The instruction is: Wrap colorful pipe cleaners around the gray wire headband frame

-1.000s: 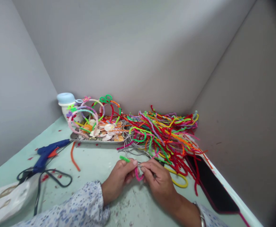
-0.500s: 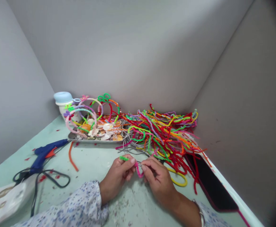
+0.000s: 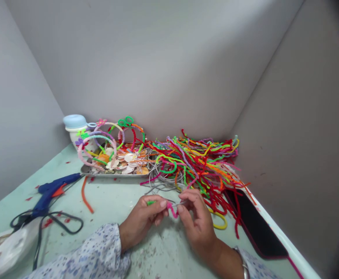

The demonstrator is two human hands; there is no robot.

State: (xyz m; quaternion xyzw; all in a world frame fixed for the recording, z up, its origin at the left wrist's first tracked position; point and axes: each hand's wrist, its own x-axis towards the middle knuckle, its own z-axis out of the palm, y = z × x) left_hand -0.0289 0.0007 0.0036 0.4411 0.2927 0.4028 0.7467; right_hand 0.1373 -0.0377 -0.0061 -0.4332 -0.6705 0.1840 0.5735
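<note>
My left hand (image 3: 143,219) pinches a pink pipe cleaner (image 3: 173,210) between thumb and forefinger. A short green fuzzy end (image 3: 150,202) pokes out above its fingers. My right hand (image 3: 197,221) is closed just beside it, thumb against forefinger, on a thin grey wire-like piece (image 3: 181,204) that reaches toward the pink one. The pink piece hangs bent between the two hands. Fingers hide where the pink and grey parts meet.
Behind the hands lie a heap of coloured pipe cleaners (image 3: 198,162), coiled grey wire (image 3: 165,176) and a metal tray (image 3: 120,176) with shells and fuzzy headbands. A blue glue gun (image 3: 49,195) with its cord, a white-blue bottle (image 3: 75,130) and a black pad (image 3: 261,228) flank them.
The pink pipe cleaner hung in a rounded loop before; now it bends in a looser zigzag. My right hand has turned slightly at the pinch. The whole view has shifted a little.
</note>
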